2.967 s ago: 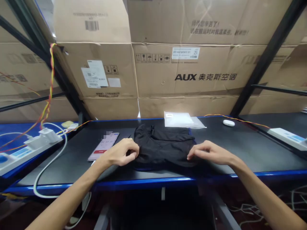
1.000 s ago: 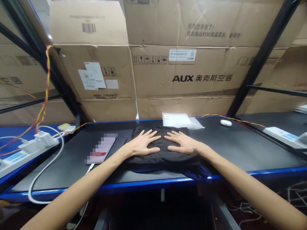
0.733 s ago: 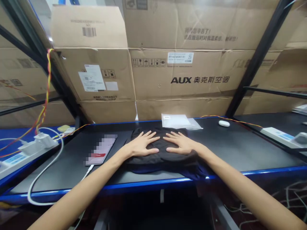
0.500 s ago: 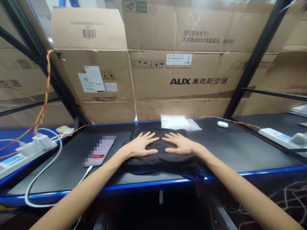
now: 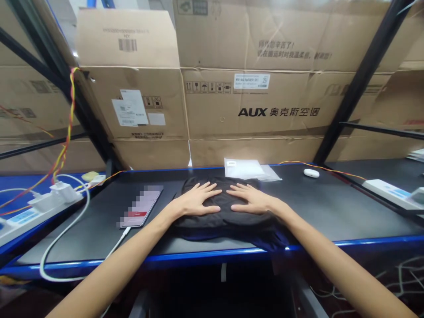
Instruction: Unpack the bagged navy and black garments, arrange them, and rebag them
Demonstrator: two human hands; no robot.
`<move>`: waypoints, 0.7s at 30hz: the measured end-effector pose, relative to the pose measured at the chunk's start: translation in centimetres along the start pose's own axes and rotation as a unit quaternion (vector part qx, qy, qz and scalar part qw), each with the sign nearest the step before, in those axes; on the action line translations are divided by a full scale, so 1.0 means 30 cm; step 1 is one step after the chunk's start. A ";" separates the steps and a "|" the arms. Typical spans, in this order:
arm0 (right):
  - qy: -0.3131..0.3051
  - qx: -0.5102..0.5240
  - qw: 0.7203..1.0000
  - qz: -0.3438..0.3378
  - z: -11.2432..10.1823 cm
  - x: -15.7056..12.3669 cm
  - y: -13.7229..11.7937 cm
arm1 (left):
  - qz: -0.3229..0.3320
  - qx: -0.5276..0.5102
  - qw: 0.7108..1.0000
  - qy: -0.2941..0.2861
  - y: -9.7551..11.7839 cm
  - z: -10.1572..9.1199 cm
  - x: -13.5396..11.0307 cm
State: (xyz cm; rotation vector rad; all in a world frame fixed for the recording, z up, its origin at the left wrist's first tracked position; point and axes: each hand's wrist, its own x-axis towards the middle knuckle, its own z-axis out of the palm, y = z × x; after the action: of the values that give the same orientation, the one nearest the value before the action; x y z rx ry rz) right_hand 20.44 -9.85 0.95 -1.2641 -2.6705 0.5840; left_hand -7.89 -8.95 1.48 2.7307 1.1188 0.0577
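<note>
A bundle of black cloth [image 5: 225, 225] lies folded on the dark tabletop [image 5: 318, 207], one corner of it reaching the blue front edge. On the left half of the cloth my left hand [image 5: 198, 199] rests palm down, fingers spread. My right hand [image 5: 251, 199] lies the same way on the right half, its thumb pointing at the other thumb across a small gap. Neither hand grips anything. What kind of garment or cloth it is, I cannot tell.
Left of the cloth lies a phone [image 5: 142, 207] on a white charging cable [image 5: 115, 245]. Behind it is a clear plastic bag [image 5: 248, 170], with a white earbud case [image 5: 311, 173] to the right. Power strips [image 5: 392, 192] sit at both sides. Cardboard [image 5: 265, 132] walls the back.
The view has shifted slightly, so everything appears a little further right. Both hands stay flat on the black cloth.
</note>
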 end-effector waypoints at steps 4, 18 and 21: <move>-0.002 -0.010 1.000 0.004 0.000 0.002 0.000 | 0.001 -0.002 1.000 -0.001 0.000 -0.001 -0.001; -0.002 -0.009 1.000 0.003 0.001 0.004 0.001 | -0.005 -0.002 1.000 -0.004 0.004 -0.003 -0.002; -0.002 -0.008 1.000 0.000 0.002 0.004 0.002 | -0.005 -0.003 1.000 -0.005 0.005 -0.004 -0.002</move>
State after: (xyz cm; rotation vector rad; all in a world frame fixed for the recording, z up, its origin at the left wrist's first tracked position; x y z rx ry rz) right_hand 20.38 -9.75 0.88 -1.2688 -2.6823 0.5675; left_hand -7.84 -9.10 1.63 2.7162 1.1288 0.0473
